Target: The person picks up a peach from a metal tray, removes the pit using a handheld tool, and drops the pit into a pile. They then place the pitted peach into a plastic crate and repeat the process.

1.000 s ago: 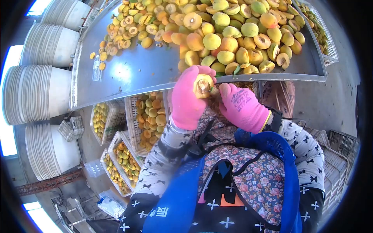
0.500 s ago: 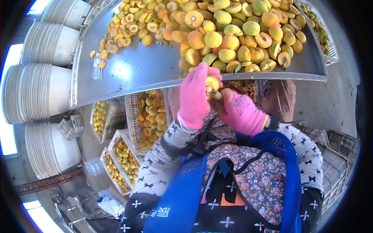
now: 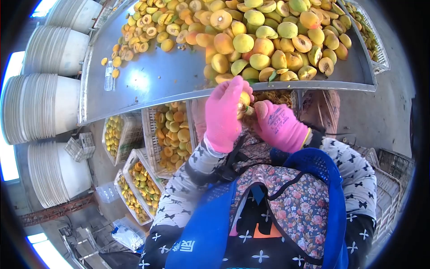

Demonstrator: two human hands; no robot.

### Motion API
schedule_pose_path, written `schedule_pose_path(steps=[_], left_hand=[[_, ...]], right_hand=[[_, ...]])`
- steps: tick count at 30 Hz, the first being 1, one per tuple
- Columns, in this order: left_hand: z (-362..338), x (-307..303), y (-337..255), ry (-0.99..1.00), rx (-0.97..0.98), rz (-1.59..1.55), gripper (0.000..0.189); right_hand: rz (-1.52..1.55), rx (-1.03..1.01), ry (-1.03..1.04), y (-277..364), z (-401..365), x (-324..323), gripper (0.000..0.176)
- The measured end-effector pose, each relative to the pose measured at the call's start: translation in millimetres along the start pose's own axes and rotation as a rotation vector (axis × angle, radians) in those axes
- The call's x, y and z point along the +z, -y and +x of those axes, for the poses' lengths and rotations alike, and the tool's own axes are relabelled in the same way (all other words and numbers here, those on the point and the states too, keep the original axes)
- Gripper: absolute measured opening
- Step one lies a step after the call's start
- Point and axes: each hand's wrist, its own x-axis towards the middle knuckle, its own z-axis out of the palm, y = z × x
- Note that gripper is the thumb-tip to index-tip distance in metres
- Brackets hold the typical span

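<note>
Gripping small yellow round fruit (image 3: 244, 101), pink-gloved left hand (image 3: 224, 114) curls around it; pink-gloved right hand (image 3: 277, 125) pinches fruit's lower edge, below grey metal table (image 3: 152, 80).

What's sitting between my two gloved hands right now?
A yellow fruit, seen in the head view. The left hand wraps around it, and the right hand meets it from the other side.

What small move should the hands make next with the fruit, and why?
Probably the right hand should twist the yellow peach open: the left hand grips it below the edge of the metal table, and the right hand presses against its side.
</note>
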Motion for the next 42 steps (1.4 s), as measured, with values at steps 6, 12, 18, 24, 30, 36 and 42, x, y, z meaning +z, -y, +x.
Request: schedule_pose_path(steps=[6, 12, 18, 24, 30, 36, 42], left_hand=[[1, 6, -2, -0.161, -0.112, -0.211, 0.032], [7, 10, -8, -0.215, -0.148, -0.236, 0.029], [10, -26, 25, 0.304, 0.309, 0.377, 0.038], [16, -45, 23, 0.397, -0.046, 0.035, 0.039], [8, 10, -8, -0.259, -0.183, -0.299, 0.042], [21, -8, 6, -0.027, -0.23, -0.101, 0.042], [27, -7, 13, -0.033, -0.194, -0.027, 0.04]], right_hand=[[0.602, 0.033, -0.119, 25, 12, 4, 0.028], [0.629, 0.114, -0.029, 24, 13, -1, 0.025], [0.376, 0.025, 0.199, -11, 7, 0, 0.022], [0.983, 0.517, 0.542, 17, 22, -33, 0.02], [1.213, 0.538, 0.376, 33, 28, -35, 0.022], [1.392, 0.686, 0.582, 26, 36, -57, 0.018], [1.328, 0.708, 0.588, 29, 42, -53, 0.014]])
